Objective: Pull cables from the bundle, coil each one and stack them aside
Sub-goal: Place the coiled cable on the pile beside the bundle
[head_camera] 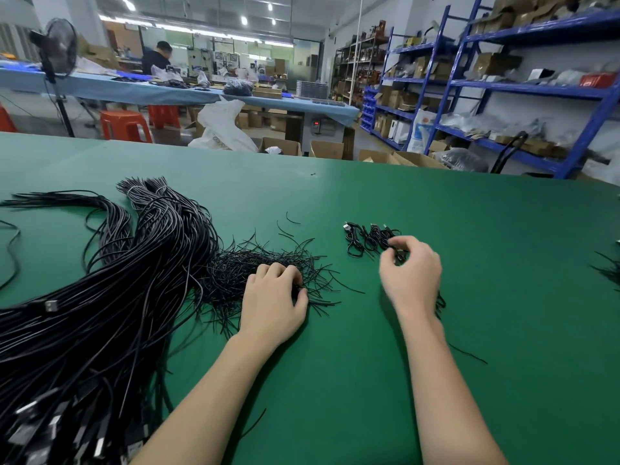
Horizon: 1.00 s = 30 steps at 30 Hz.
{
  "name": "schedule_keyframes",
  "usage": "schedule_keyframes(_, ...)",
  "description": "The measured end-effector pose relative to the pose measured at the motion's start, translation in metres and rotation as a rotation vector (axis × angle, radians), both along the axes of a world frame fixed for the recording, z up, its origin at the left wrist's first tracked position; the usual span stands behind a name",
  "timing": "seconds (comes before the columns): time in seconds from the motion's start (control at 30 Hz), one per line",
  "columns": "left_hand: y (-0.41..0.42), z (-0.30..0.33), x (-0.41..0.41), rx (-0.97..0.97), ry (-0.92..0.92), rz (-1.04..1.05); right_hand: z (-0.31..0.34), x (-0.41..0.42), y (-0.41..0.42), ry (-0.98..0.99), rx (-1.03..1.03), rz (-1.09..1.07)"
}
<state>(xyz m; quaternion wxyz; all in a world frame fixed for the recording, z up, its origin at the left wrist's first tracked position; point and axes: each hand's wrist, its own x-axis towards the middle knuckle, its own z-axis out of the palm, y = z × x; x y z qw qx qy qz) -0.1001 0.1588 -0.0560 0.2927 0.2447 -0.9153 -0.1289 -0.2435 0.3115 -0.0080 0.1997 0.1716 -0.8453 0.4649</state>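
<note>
Cables in a thick black bundle [110,290] sprawl across the green table [335,380], and everything else is placed here from that bundle. Its plug ends lie at the near edge closest to you; its far ends fan out away from you. Right against the bundle's right flank sits a tangled heap of thin black ties [241,266]. Your left hand [273,302] rests on that heap with the fingers curled down into the strands, gripping a few of them. Further right of the bundle, past the ties, your right hand [411,273] hovers over the table, thumb and fingertips pinching a small coiled cable [399,253]. That coiled cable touches the near right end of a short row of finished coils [369,238], which lies well apart from the bundle, beyond the ties. A few loose ties [468,354] lie scattered on the table to the right of your right forearm. Behind the bundle, off the table's far edge, stand orange stools [125,125], cardboard boxes [327,150] and blue shelves [530,85].
</note>
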Motion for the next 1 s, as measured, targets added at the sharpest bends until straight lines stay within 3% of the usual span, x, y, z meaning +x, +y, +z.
schedule_keyframes(0.13, 0.001, 0.001, 0.0, -0.002, -0.013, 0.004, -0.004, 0.038, -0.042, 0.021, -0.019, 0.21)
schedule_keyframes(0.27, 0.002, 0.002, 0.002, -0.014, -0.019, 0.01, -0.025, 0.067, -0.067, 0.011, -0.099, 0.289)
schedule_keyframes(0.4, 0.002, 0.004, 0.003, -0.017, -0.044, 0.006, -0.039, 0.071, -0.071, 0.015, 0.013, 0.374)
schedule_keyframes(0.8, -0.012, 0.043, 0.013, 0.207, 0.017, -0.187, -0.042, 0.062, -0.072, -0.032, 0.016, 0.372)
schedule_keyframes(1.0, -0.03, 0.067, 0.025, 0.07, 0.065, 0.003, -0.044, 0.061, -0.077, -0.003, -0.001, 0.397)
